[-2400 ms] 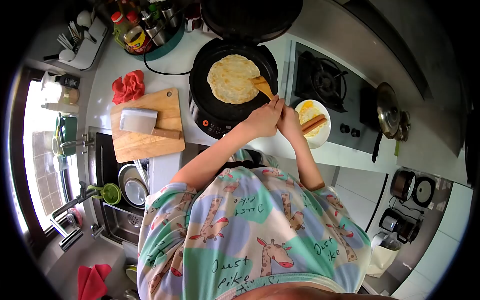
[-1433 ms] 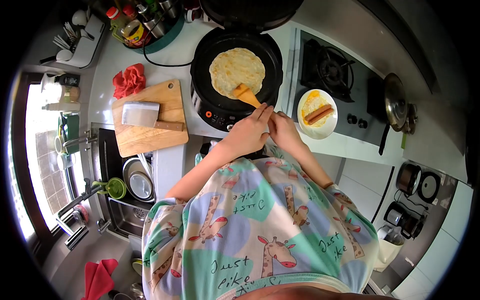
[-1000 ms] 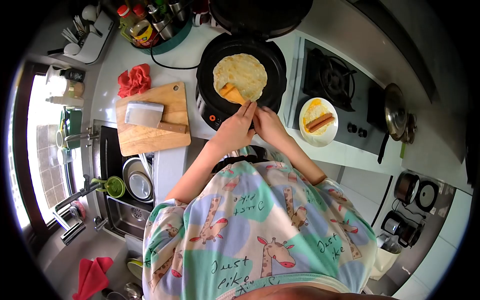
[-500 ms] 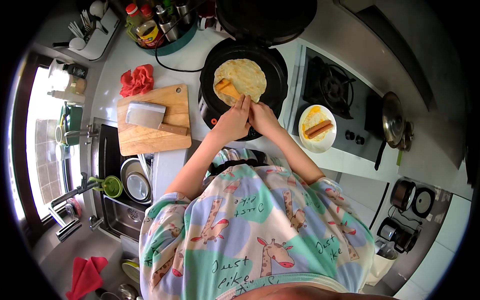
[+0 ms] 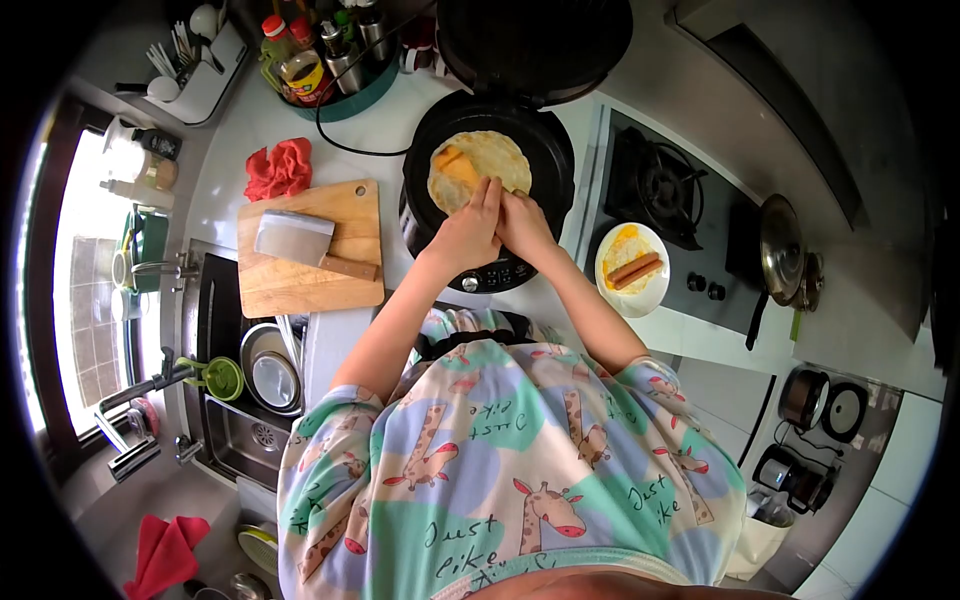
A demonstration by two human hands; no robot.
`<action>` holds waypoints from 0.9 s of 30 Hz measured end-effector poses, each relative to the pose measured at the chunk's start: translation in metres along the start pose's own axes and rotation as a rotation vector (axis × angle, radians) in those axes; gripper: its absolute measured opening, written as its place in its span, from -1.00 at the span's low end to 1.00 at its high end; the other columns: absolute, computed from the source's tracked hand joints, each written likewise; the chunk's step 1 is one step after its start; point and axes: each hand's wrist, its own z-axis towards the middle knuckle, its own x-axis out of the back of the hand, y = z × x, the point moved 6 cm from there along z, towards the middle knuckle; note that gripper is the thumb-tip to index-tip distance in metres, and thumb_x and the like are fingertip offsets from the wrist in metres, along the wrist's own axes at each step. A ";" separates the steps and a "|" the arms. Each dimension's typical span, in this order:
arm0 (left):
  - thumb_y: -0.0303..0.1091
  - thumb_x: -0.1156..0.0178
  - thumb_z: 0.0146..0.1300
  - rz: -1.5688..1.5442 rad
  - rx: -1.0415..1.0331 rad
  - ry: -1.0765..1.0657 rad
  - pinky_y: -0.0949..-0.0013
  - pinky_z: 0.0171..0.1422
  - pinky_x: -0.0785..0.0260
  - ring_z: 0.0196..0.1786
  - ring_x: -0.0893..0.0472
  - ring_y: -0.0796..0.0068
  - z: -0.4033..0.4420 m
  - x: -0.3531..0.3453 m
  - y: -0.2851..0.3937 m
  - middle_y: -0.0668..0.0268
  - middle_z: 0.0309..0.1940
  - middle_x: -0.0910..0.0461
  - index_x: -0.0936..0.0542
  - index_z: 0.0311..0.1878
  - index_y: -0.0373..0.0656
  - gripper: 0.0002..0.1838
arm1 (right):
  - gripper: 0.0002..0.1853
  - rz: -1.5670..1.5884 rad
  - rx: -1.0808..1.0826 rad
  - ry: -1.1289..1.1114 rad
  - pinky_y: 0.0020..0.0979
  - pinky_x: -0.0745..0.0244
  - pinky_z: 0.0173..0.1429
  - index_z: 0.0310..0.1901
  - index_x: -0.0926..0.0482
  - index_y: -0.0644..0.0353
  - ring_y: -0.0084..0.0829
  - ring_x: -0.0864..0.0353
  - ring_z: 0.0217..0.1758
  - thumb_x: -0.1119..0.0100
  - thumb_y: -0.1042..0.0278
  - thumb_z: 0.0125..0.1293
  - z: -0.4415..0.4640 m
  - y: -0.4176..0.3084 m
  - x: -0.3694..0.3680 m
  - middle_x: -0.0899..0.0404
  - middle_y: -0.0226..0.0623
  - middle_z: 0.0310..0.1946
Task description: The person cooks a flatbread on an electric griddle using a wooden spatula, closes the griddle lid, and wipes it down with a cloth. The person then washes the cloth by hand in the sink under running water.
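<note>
A round flatbread (image 5: 503,158) lies in the black open pan (image 5: 550,150). The wooden spatula (image 5: 454,164) has its blade at the flatbread's left part, slanting down toward my hands. My left hand (image 5: 466,234) has its fingers together at the handle, over the flatbread's near edge. Beside it, touching it, my right hand (image 5: 525,226) is closed round the handle's lower end, mostly hidden by the fingers. To the right, a white plate (image 5: 651,296) holds egg and sausages (image 5: 635,270).
A cleaver (image 5: 294,236) rests on a wooden cutting board (image 5: 310,290), near a red cloth (image 5: 279,168). Behind are bottles in a green tray (image 5: 358,101) and the raised pan lid (image 5: 535,45). A gas stove (image 5: 640,215) stands right, a sink (image 5: 240,430) left.
The spatula blade has moved from the flatbread's right side to its left part, and my hands have moved left with it. The view has shifted slightly.
</note>
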 end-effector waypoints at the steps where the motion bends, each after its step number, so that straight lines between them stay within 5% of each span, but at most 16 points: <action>1: -0.48 -0.17 0.03 0.002 -0.008 0.000 0.07 0.31 -0.44 0.23 -0.51 -0.22 0.002 0.001 0.000 -0.37 0.44 -0.11 -0.03 0.48 -0.46 -0.09 | -0.78 -0.006 0.014 0.026 0.04 -0.59 -0.14 -0.10 -0.55 0.32 0.13 -0.66 -0.24 -0.10 0.40 0.29 0.000 -0.002 0.003 -0.66 0.10 -0.32; 27: -0.52 -0.15 -0.02 0.047 -0.066 -0.072 0.08 0.33 -0.41 0.26 -0.49 -0.21 0.040 -0.039 0.019 -0.26 0.49 -0.07 0.03 0.53 -0.38 -0.02 | -0.74 0.035 -0.135 0.091 0.00 -0.58 -0.09 -0.17 -0.62 0.34 0.14 -0.66 -0.21 -0.20 0.32 0.20 -0.009 0.038 0.024 -0.68 0.11 -0.29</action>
